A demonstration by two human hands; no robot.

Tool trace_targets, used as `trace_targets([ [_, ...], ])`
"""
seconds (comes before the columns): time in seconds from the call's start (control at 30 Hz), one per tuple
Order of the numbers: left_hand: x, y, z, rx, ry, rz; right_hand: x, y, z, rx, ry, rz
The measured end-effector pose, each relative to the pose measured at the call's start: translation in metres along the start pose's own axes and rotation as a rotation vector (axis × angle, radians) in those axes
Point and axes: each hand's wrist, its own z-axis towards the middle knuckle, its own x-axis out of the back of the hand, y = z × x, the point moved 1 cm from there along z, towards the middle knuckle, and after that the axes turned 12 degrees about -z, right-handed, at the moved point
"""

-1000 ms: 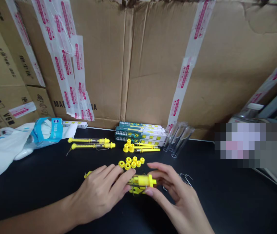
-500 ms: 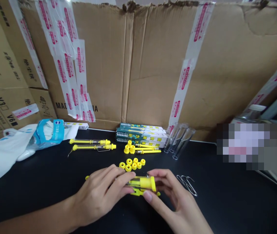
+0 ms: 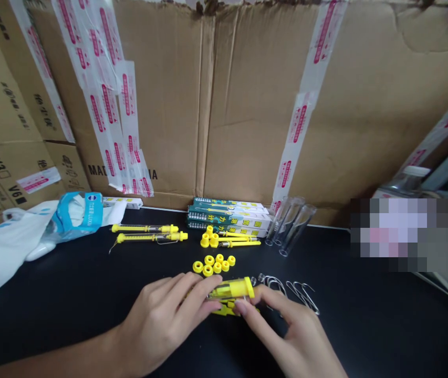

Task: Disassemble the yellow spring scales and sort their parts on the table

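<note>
Yellow-capped spring-balance tube is clenched in my fingers over the black worktop, my left hand wrapping it and my right hand pinching its cap end. Far left, a blue-and-white packet lies against a white plastic bag; ahead, three stacked printed boxes stand behind yellow caps; right, clear tubes, nothing inside, lean beyond wire hooks.
</note>
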Motion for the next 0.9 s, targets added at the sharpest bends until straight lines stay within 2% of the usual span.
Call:
trace_targets([
  [0.13,0.0,0.001,-0.002,-0.02,-0.035,0.11,0.001,-0.001,0.0,-0.075,0.042,0.153],
  [0.23,0.001,0.0,-0.004,-0.036,-0.05,0.155,0.002,-0.003,-0.001,-0.031,0.024,0.246],
  [0.3,0.0,0.001,-0.004,-0.047,-0.046,0.187,0.002,-0.003,-0.003,0.033,0.046,0.206],
  [0.37,-0.002,0.002,-0.004,-0.05,-0.048,0.219,0.0,-0.002,-0.004,0.081,0.12,0.124],
  [0.63,-0.006,0.005,-0.006,-0.049,-0.077,0.232,-0.009,0.005,-0.002,0.12,0.222,-0.038],
  [0.8,-0.005,0.002,-0.008,-0.008,-0.115,0.138,-0.009,0.008,0.0,0.116,0.183,-0.047],
  [0.9,-0.006,-0.002,-0.008,0.029,-0.112,0.098,-0.005,0.011,0.004,0.229,0.156,-0.087],
])
